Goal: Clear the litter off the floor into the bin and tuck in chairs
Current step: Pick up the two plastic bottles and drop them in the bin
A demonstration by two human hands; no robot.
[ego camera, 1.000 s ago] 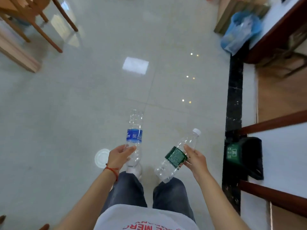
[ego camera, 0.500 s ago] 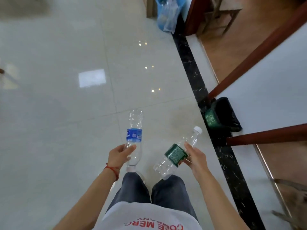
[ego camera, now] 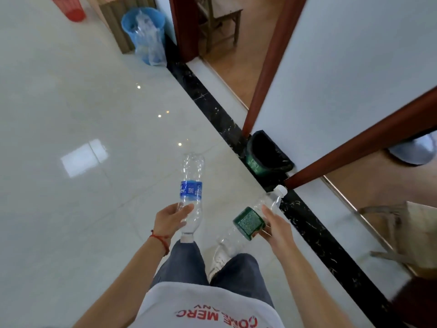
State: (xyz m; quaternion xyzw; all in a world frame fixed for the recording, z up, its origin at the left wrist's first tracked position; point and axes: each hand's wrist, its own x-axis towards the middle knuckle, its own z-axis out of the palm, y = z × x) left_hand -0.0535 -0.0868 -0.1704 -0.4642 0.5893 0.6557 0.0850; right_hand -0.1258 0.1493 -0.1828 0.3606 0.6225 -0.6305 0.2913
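I see the left hand (ego camera: 170, 221) with its grip curled round the lower part of a clear bottle with a blue label (ego camera: 191, 195), near the neck end, which points down toward the legs; the crushed base points up toward 12 o'clock. A red string sits on that wrist. The right hand (ego camera: 276, 229) has its grip wrapped round a clear bottle with a green label (ego camera: 251, 221), fingers on the label and the upper body. That bottle is tilted, its white cap pointing to about 1 o'clock and its base down toward 7 o'clock, above a white shoe (ego camera: 218, 260).

From the hands, the dark green bin (ego camera: 266, 152) with a black liner stands at about 1 o'clock, on the floor against a red-brown post, at the edge of the black marble strip (ego camera: 314, 228) that runs diagonally across the pale tiled floor (ego camera: 71, 102). Both bottles are held in the air, short of the bin and apart from it.

Far off at 11 o'clock a blue bin (ego camera: 142, 27) lined with clear plastic stands by a wall corner, and a red basket (ego camera: 69, 7) sits further left at the top edge. At 12 o'clock a wooden chair (ego camera: 222, 24) stands on the brown floor beyond the doorway. At 3 o'clock, low in view, I make out part of another chair (ego camera: 402, 235), blurred.
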